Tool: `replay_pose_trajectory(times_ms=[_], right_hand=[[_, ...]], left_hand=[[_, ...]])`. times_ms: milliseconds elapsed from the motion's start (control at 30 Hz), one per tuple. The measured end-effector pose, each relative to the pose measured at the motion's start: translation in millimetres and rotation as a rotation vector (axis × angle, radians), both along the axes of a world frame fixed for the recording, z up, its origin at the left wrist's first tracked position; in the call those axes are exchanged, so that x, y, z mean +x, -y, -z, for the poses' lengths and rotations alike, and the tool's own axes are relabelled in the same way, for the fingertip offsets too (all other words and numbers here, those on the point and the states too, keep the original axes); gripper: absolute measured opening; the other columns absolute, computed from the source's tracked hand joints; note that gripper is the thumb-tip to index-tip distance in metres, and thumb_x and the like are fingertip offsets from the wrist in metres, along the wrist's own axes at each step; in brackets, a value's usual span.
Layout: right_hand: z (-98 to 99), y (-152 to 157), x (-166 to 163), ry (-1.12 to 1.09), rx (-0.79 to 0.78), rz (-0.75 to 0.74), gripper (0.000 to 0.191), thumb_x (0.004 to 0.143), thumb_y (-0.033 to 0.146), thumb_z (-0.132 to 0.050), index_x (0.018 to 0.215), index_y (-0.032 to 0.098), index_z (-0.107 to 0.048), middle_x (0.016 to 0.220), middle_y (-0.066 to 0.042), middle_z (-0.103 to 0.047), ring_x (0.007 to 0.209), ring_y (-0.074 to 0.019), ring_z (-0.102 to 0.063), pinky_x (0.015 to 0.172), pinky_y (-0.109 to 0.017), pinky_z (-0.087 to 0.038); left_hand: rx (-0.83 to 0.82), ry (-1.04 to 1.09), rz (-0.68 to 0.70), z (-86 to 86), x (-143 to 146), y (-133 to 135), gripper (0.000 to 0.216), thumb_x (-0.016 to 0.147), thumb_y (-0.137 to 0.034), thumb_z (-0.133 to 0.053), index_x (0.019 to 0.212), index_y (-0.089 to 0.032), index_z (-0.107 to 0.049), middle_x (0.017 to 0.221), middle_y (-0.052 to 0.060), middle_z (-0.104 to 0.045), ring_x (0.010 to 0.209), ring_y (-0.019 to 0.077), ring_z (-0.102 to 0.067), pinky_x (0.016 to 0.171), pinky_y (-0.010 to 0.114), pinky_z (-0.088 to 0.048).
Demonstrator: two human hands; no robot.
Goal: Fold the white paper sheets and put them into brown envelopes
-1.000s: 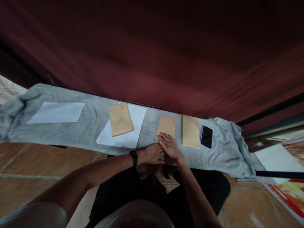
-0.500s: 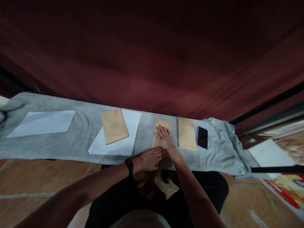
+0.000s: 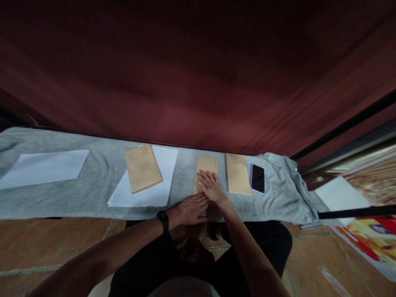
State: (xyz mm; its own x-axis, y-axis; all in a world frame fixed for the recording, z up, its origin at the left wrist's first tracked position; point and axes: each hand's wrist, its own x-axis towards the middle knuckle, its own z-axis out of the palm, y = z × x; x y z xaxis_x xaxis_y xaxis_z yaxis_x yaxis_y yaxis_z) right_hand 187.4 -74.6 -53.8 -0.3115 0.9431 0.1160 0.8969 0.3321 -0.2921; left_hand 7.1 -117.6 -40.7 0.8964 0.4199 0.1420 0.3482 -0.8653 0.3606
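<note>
A grey cloth [image 3: 93, 185] runs across the floor in front of me. My right hand [image 3: 210, 185] lies flat, fingers stretched out, on a brown envelope [image 3: 206, 165] in the middle of the cloth. Just below it my left hand [image 3: 190, 208], with a black band on the wrist, rests flat at the envelope's near end, fingers pointing right. A second brown envelope [image 3: 237, 179] lies just to the right. A third brown envelope [image 3: 142, 168] sits on a white sheet [image 3: 148, 189] to the left.
A dark phone [image 3: 258, 178] lies right of the envelopes. Another white sheet [image 3: 43, 168] lies at the cloth's far left. A dark red curtain [image 3: 198, 82] hangs behind. White paper [image 3: 337, 194] and a colourful printed sheet [image 3: 371, 239] lie on the tiled floor at right.
My right hand slid up along the middle envelope, then back slightly; the left hand stayed at its near end. The view shifted, so everything moved left in the picture.
</note>
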Motion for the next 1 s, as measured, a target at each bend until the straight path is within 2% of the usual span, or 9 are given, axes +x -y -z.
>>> replay_pose_trajectory(times_ms=[300,467,600,833,1000], right_hand=[[-11.1,31.1,3.1,-0.088,-0.120,-0.017,0.049,0.111,0.041,-0.023,0.154,0.031,-0.045,0.163,0.004,-0.039,0.154,-0.0223,-0.030,0.128,-0.049,-0.020],[-5.7,51.7,4.9,-0.131,-0.061,-0.012,0.048,0.111,0.040,-0.025,0.151,0.031,-0.049,0.160,0.002,-0.044,0.151,-0.0210,-0.036,0.127,-0.048,-0.023],[-1.4,69.7,7.1,-0.142,0.009,-0.008,0.047,0.111,0.037,-0.029,0.154,0.027,-0.045,0.160,-0.002,-0.045,0.150,-0.0204,-0.038,0.126,-0.047,-0.026],[-2.8,97.4,15.0,-0.091,0.095,-0.020,0.054,0.110,0.038,-0.033,0.161,0.022,-0.029,0.161,-0.008,-0.042,0.150,-0.0207,-0.038,0.125,-0.047,-0.029],[-3.2,112.8,21.2,-0.053,0.136,-0.018,0.057,0.109,0.036,-0.037,0.162,0.020,-0.025,0.162,-0.009,-0.041,0.151,-0.0228,-0.037,0.125,-0.050,-0.030]], left_hand=[[0.050,-0.002,0.004,-0.7,-1.1,0.5,0.066,0.092,-0.053,-0.063,0.143,-0.011,-0.052,0.149,0.020,-0.055,0.142,0.0322,-0.048,0.120,0.047,-0.036],[0.063,-0.011,-0.026,8.6,-3.7,1.4,0.057,0.093,-0.051,-0.063,0.134,-0.012,-0.061,0.140,0.017,-0.064,0.135,0.0307,-0.055,0.118,0.046,-0.039],[0.078,-0.004,-0.055,10.9,-5.6,5.8,0.051,0.095,-0.049,-0.060,0.131,-0.014,-0.063,0.136,0.014,-0.067,0.134,0.0273,-0.056,0.120,0.044,-0.037],[0.090,-0.001,-0.039,2.8,-13.1,13.0,0.056,0.098,-0.051,-0.055,0.140,-0.015,-0.056,0.149,0.014,-0.057,0.144,0.0245,-0.046,0.125,0.042,-0.029],[0.120,-0.028,-0.095,7.2,-22.5,19.2,0.067,0.100,-0.054,-0.049,0.154,-0.015,-0.040,0.159,0.014,-0.045,0.149,0.0241,-0.041,0.123,0.041,-0.031]])
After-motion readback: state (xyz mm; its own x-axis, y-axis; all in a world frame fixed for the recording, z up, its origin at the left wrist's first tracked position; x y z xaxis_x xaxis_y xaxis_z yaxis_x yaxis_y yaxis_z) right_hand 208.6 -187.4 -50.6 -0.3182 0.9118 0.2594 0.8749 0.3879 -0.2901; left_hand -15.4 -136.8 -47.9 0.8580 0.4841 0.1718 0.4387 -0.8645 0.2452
